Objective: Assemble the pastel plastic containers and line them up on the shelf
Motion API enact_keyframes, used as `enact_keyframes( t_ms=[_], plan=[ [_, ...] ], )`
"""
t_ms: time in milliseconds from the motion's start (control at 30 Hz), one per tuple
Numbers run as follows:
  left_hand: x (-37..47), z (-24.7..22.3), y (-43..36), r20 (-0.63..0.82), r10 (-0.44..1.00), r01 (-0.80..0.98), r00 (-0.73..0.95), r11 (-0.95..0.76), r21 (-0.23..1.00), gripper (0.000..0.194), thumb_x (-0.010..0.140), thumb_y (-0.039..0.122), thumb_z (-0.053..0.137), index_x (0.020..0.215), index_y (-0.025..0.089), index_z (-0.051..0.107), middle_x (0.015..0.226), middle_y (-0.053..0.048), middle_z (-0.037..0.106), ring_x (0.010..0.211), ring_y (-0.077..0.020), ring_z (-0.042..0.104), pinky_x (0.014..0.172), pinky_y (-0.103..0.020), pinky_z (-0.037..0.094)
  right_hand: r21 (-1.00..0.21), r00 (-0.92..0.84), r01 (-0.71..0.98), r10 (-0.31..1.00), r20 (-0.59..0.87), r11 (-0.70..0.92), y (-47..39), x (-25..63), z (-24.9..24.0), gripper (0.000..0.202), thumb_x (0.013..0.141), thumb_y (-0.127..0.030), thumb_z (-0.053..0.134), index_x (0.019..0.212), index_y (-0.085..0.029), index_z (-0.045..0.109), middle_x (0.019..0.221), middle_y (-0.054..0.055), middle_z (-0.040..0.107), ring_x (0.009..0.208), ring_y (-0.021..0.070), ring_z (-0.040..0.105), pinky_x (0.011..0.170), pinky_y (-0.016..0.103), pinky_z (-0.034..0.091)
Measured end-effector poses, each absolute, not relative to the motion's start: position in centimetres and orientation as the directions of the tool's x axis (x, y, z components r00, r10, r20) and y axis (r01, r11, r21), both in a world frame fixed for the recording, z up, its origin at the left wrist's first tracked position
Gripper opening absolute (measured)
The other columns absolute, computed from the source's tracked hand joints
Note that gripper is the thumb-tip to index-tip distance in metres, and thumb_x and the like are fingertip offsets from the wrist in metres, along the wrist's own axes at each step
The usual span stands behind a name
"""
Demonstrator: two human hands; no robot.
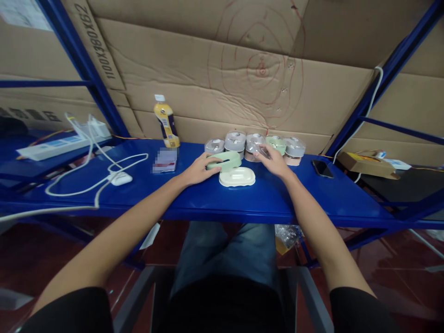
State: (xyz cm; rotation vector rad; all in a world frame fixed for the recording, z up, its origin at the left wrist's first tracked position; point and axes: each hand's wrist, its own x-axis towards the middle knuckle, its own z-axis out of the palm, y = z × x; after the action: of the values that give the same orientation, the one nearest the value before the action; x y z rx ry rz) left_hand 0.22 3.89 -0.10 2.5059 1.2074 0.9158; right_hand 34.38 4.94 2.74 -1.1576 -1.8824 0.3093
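Observation:
My left hand [203, 169] grips the left end of a light green oval ring-like piece [229, 160], thumb in front and fingers behind. Just in front of that piece, a cream oval tray-like part [237, 177] lies on the blue table. My right hand [271, 160] has its fingers curled at the clear lid of the middle container [255, 147]; whether the lid is loose is too small to tell. Several similar containers with clear domed tops stand in a row at the back, among them a grey one [235, 142], a green one [276, 144] and a pinkish one [294, 150].
On the blue table [208, 203] stand a yellow bottle [167, 122] and a blurred packet [165, 160] at left. White cables and an adapter [121, 178] lie further left. A phone [322, 169] and a cardboard box [367, 165] are at right. Cardboard [194, 60] walls the back.

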Motion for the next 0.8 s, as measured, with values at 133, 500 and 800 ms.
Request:
enact_keyframes(
  t_ms=[133, 500, 800],
  plan=[
    [-0.7, -0.1, 3.8, 0.475, 0.75, 0.613, 0.461, -0.656, 0.44, 0.066, 0.098, 0.063, 0.061, 0.15, 0.021, 0.065, 0.146, -0.017, 0.065, 0.139, -0.0363, 0.06, 0.125, -0.06, 0.043, -0.574, -0.2, 0.625, 0.819, 0.538, 0.529, 4.8, 34.3, 2.9, 0.073, 0.088, -0.076, 0.071, 0.135, -0.02, 0.074, 0.135, 0.016, 0.077, 0.122, 0.0396, 0.072, 0.111, 0.063, 0.055],
    [4.6, -1.3, 3.0, 0.462, 0.724, 0.431, 0.513, -0.682, 0.591, 0.124, 0.078, 0.067, 0.086, 0.172, 0.017, 0.023, 0.152, -0.025, 0.064, 0.143, -0.0458, 0.062, 0.119, -0.063, 0.049, -0.423, -0.563, 0.475, 0.636, 0.528, 0.772, 3.6, 29.8, 1.9, 0.085, 0.068, -0.069, 0.094, 0.141, -0.029, 0.076, 0.142, 0.011, 0.075, 0.131, 0.0363, 0.071, 0.118, 0.056, 0.053],
    [5.0, -1.2, 2.7, 0.445, 0.73, 0.436, 0.52, -0.674, 0.597, 0.131, 0.067, 0.06, 0.095, 0.171, 0.018, 0.027, 0.155, -0.026, 0.061, 0.145, -0.0477, 0.059, 0.121, -0.066, 0.047, -0.388, -0.603, 0.506, 0.637, 0.48, 0.771, 4.1, 29.5, 1.7, 0.082, 0.073, -0.07, 0.091, 0.142, -0.03, 0.076, 0.138, 0.011, 0.076, 0.127, 0.0362, 0.071, 0.115, 0.056, 0.054]
  ],
)
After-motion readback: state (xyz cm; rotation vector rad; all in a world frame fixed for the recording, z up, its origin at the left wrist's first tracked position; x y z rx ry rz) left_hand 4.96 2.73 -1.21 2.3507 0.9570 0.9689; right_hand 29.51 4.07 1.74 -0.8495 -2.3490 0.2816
